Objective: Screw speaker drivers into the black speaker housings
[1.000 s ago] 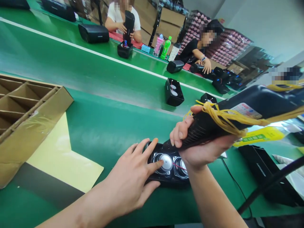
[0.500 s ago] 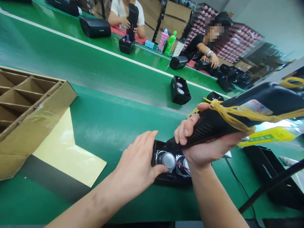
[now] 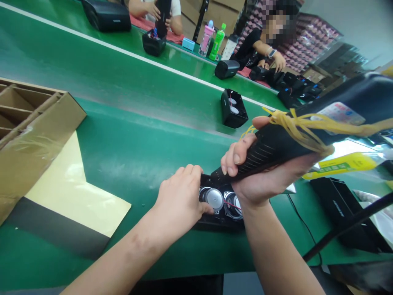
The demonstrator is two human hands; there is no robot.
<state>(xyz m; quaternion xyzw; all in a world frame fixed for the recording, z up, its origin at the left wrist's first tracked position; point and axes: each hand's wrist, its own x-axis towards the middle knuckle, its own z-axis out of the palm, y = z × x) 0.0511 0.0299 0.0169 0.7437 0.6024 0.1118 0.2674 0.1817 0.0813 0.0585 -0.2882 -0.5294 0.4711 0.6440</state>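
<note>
Leftmost on the green bench (image 3: pixel 129 159) stands a divided cardboard box (image 3: pixel 43 164), its side wall facing me. Just right of it lies a pale yellow sheet (image 3: pixel 73 184) with a dark lower strip, partly beneath the box. Beyond the white line, a closed black speaker (image 3: pixel 107 18) lies on its side. Farther right, a person in white (image 3: pixel 175 9) holds a dark part upright above an open black unit (image 3: pixel 155 43); a small blue box (image 3: pixel 188 44), a pink bottle (image 3: pixel 206 40) and a green bottle (image 3: pixel 217 41) follow. My left hand (image 3: pixel 181 198) is closed over the left end of the open speaker case (image 3: pixel 215 223), fingers at its side, thumb beside the left silver cone (image 3: pixel 214 199). The case rests on the near part of the bench, between my forearms; a red wire (image 3: pixel 230 204) runs toward its right cone (image 3: pixel 237 203). Past it sits another open case (image 3: pixel 235 110), well apart. My right hand (image 3: pixel 264 188) is clenched around the black tool (image 3: pixel 260 157), wrapped with yellow bands (image 3: pixel 307 129). The tool slants down leftward, narrow end at the far rim of the case; I cannot tell what its tip touches. At far right lie a yellow packet (image 3: pixel 346 164) and, nearer me, a black box (image 3: pixel 346 217).
</note>
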